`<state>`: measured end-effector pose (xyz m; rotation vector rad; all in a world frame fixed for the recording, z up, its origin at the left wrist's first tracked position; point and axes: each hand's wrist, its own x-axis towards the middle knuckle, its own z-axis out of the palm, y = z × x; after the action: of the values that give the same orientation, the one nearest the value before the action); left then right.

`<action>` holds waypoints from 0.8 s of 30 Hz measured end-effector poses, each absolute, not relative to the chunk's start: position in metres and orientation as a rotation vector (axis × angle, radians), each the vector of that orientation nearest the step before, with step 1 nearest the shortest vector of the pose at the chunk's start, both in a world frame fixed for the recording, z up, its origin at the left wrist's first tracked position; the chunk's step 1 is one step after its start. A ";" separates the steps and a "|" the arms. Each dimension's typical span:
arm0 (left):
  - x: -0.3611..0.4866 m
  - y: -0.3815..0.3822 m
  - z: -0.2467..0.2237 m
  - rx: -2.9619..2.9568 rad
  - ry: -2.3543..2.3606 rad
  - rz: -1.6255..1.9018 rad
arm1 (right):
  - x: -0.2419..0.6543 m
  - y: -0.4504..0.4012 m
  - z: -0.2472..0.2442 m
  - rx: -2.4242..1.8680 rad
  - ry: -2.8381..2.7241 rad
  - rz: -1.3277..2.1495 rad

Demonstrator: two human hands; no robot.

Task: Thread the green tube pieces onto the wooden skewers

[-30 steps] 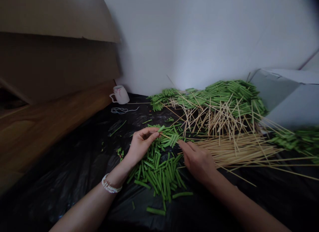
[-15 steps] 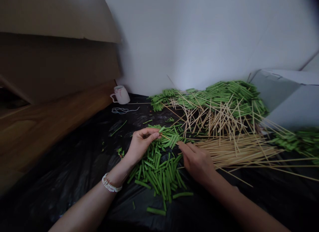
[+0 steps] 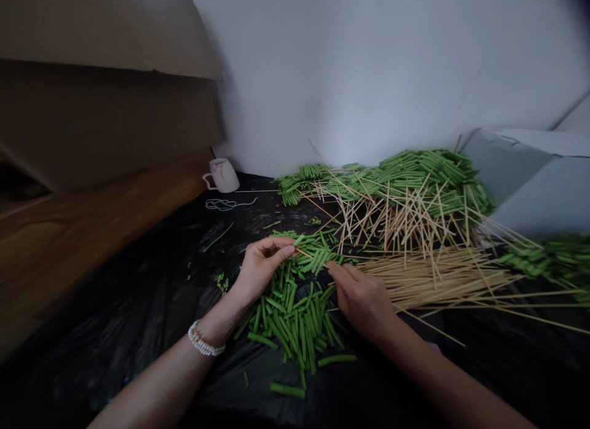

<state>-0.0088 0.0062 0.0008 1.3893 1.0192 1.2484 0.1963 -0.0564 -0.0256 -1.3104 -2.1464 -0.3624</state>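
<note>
Here, above the far part of the loose green pile (image 3: 295,315), my left hand (image 3: 263,264) pinches a short green piece (image 3: 298,239) between thumb and fingers, a thin stick (image 3: 304,252) running up to it; my right hand (image 3: 362,295), at the pile's right edge, grips farther along that stick. More bare sticks (image 3: 442,278) lie right of the pile. Risks, I judge: piece splitting under off-centre pressure; left fingertips pricked if the right shoves hard

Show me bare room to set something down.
Bare black sheet lies widest between the wooden surface and left forearm; a smaller patch lies nearer you than the loose green pieces, beside the right forearm. Crowded: between left hand and right hand, and across the sticks.
</note>
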 end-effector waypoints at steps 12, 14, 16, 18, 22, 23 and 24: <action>-0.009 0.006 -0.003 1.254 0.906 1.115 | 0.195 -0.057 -0.028 -1.214 -2.129 -0.369; -0.007 0.003 -0.005 1.260 0.862 1.046 | 0.194 -0.057 -0.028 -1.203 -2.138 -0.361; -0.005 0.002 -0.007 1.257 0.840 1.036 | 0.193 -0.057 -0.027 -1.207 -2.144 -0.347; -0.004 0.001 -0.007 1.249 0.841 1.052 | 0.193 -0.057 -0.026 -1.214 -2.140 -0.350; -0.004 0.002 -0.005 1.286 0.856 1.041 | 0.194 -0.057 -0.026 -1.218 -2.126 -0.407; -0.004 0.002 -0.005 1.300 0.861 1.035 | 0.194 -0.057 -0.026 -1.216 -2.128 -0.420; -0.005 0.002 -0.004 1.312 0.869 1.032 | 0.194 -0.057 -0.026 -1.213 -2.132 -0.432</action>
<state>-0.0046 0.0019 -0.0038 1.3121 0.8687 1.0318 0.1942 -0.0574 -0.0258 -1.2128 -2.1316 -0.4319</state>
